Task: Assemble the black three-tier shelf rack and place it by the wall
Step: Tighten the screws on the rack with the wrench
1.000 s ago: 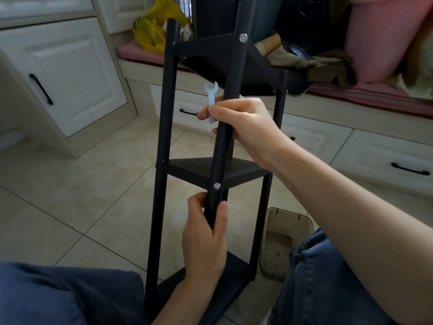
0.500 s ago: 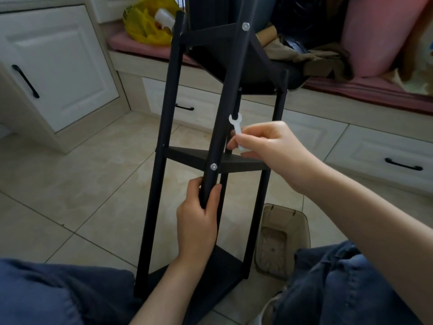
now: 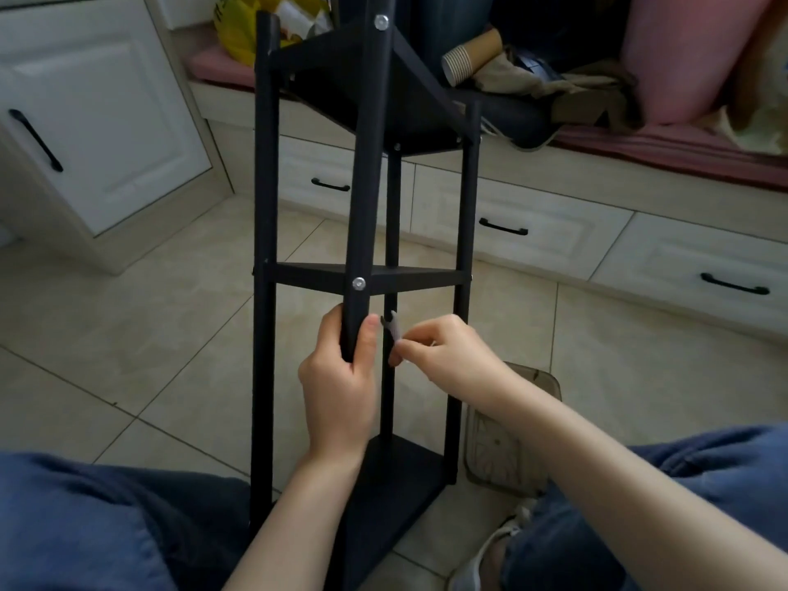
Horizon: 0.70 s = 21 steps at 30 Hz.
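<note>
The black three-tier shelf rack stands upright on the tiled floor between my knees, with three shelves joined to several round posts. Silver bolt heads show on the nearest post at the top shelf and the middle shelf. My left hand grips that nearest post just below the middle shelf. My right hand pinches a small flat white wrench, held beside the post right of my left thumb.
A translucent brown plastic tray lies on the floor to the right of the rack's bottom shelf. White drawers with black handles run behind, under a bench with pink cushions, a yellow bag and paper cups. My jeans-clad legs flank the rack.
My right hand let go of the nearest post above the middle shelf and came down with the wrench to below that shelf, close to my left hand. The left hand kept its grip.
</note>
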Available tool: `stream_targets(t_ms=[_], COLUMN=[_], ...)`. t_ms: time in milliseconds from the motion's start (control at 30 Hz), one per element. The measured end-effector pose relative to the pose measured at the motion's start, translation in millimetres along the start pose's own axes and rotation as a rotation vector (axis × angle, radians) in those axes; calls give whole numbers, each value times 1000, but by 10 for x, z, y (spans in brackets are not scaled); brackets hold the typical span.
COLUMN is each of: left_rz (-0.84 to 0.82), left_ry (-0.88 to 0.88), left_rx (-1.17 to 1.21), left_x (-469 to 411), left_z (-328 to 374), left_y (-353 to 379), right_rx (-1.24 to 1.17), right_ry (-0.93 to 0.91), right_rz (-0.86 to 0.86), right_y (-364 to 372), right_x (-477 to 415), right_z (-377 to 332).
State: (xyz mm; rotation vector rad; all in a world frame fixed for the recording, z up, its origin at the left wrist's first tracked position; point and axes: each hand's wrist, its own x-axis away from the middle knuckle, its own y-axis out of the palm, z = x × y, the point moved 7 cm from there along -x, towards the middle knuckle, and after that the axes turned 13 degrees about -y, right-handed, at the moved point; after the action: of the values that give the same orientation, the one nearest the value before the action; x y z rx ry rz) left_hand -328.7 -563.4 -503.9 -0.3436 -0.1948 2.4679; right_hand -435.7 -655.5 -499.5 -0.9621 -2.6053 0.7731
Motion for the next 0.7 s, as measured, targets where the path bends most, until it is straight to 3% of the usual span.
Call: stream_targets(t_ms=[433,700], left_rz=[35,10], left_ry=[-7,-34], left_rx=[5,32], left_x=[-1,-30], left_z=[-44,-68], left_y=[-227,-258], right_rx=[-306,-358], right_ry=[-73,-159], right_rz=[131,251], right_y=[309,356], right_x=[-204,-197], right_z=[-213,-197])
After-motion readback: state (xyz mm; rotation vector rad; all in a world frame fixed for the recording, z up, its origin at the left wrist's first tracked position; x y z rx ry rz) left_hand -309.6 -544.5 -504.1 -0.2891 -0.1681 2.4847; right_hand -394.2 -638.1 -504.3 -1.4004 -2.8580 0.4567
